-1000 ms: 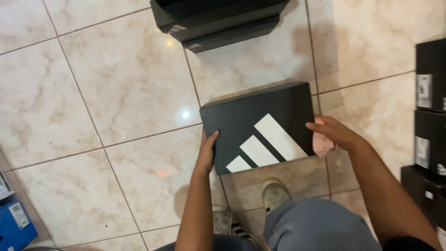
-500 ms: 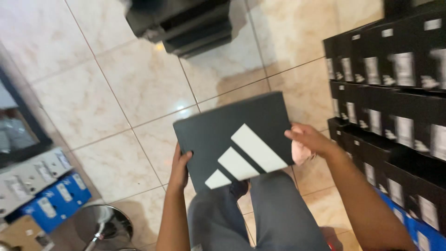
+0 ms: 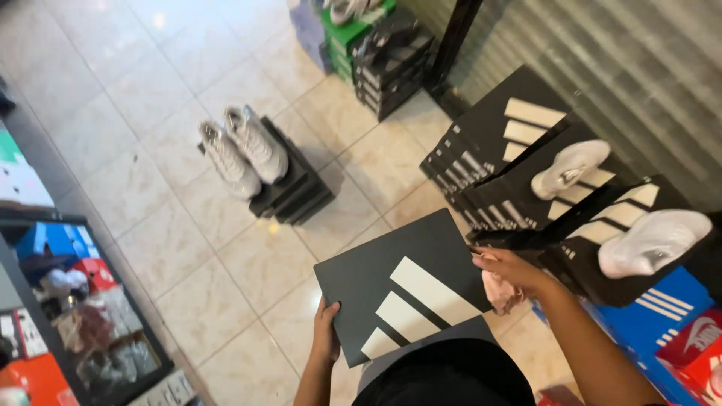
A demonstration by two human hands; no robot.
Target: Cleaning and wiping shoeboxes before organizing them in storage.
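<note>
I hold a black shoe box with white stripes on its lid point(image 3: 398, 289) level in front of me, above the tiled floor. My left hand point(image 3: 326, 334) grips its near left edge. My right hand point(image 3: 511, 272) grips its right edge and also holds a pink cloth point(image 3: 501, 292) against it. Stacks of black shoe boxes point(image 3: 519, 177) stand just right of the box, with a white shoe point(image 3: 569, 167) and another white shoe point(image 3: 653, 242) lying on top of them.
A pair of white sneakers point(image 3: 242, 149) rests on a low stack of black boxes on the floor. More boxes point(image 3: 380, 53) are piled at the back by a corrugated shutter point(image 3: 617, 68). Blue and red boxes point(image 3: 669, 316) sit at right; a cluttered shelf point(image 3: 68, 308) at left.
The view has swung up from the floor to the shop's back and right. The box stays in both hands, now beside the stacks bearing white shoes.
</note>
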